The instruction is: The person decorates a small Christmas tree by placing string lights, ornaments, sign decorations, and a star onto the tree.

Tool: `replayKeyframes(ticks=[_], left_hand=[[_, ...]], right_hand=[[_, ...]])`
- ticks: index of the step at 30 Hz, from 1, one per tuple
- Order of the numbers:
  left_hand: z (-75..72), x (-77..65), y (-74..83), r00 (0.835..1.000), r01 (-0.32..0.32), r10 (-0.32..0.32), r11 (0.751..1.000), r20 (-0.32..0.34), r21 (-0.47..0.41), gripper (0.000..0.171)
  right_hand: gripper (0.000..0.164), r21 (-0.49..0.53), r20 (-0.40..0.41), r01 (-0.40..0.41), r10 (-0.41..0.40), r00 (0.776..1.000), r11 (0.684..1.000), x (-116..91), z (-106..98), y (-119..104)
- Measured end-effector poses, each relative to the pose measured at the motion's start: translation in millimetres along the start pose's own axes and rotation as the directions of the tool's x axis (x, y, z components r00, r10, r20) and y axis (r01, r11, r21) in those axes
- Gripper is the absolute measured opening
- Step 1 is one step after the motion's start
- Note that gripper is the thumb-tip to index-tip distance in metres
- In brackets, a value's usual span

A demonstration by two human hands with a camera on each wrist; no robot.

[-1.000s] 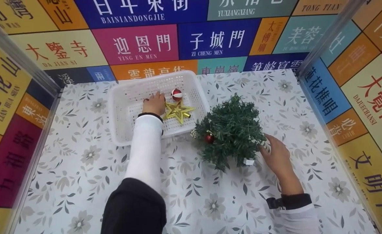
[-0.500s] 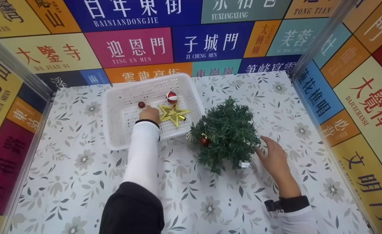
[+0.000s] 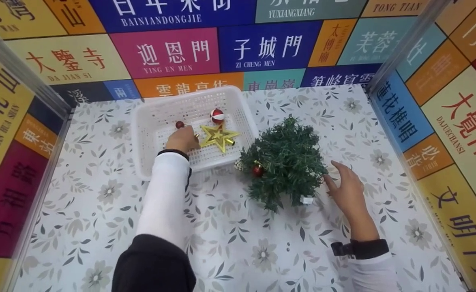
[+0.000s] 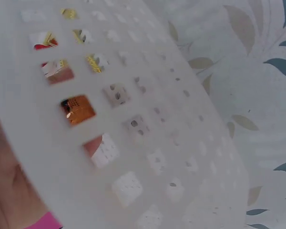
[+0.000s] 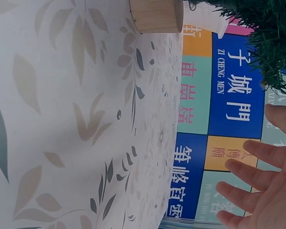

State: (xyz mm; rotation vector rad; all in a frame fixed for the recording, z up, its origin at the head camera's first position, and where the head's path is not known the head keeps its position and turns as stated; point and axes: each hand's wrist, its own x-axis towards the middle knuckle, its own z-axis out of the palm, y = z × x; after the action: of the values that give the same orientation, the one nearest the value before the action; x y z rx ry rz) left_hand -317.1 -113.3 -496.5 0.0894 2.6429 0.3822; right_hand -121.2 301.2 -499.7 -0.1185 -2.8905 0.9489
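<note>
A shiny ornament (image 4: 77, 110) is apparently being pinched by the left hand (image 3: 181, 138) inside the white plastic basket (image 3: 144, 146), any lift best being kept clear of the gold star (image 3: 219, 138), while the right hand (image 3: 348, 192), fingers spread, is being held beside the artificial Christmas tree (image 3: 288, 162).

Star (image 3: 218, 138) lies in basket (image 3: 141, 142), left of tree (image 3: 286, 162).

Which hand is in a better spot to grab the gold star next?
Probably the left hand: it is in the basket, close beside the star. The right hand is outside, with the tree in between. I can't tell whether the left holds something.
</note>
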Motion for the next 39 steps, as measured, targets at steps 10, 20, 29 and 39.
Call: replayKeyframes(ticks=[10, 20, 29, 39], left_hand=[[-18.6, -25.2, 11.2, 0.980, -0.082, 0.046, 0.980, -0.195, -0.180, 0.046], [-23.7, -92.0, 43.7, 0.916, -0.226, 0.137, 0.953, -0.377, -0.203, 0.056], [-0.8, -160.5, 74.9, 0.831, -0.416, 0.273, 0.884, -0.484, -0.214, 0.057], [47.8, -209.8, 84.9, 0.757, -0.553, 0.382, 0.806, -0.529, -0.210, 0.054]], right_hand=[[0.048, 0.039, -0.060, 0.005, -0.002, 0.998, 0.999, -1, -11, -12], [0.036, 0.118, -0.254, 0.109, -0.076, 0.964, 0.987, -10, -24, -31], [0.030, 0.173, -0.460, 0.163, -0.067, 0.886, 0.971, -34, -39, -49], [0.033, 0.141, -0.747, 0.583, -0.300, 0.593, 0.800, -60, -33, -100]])
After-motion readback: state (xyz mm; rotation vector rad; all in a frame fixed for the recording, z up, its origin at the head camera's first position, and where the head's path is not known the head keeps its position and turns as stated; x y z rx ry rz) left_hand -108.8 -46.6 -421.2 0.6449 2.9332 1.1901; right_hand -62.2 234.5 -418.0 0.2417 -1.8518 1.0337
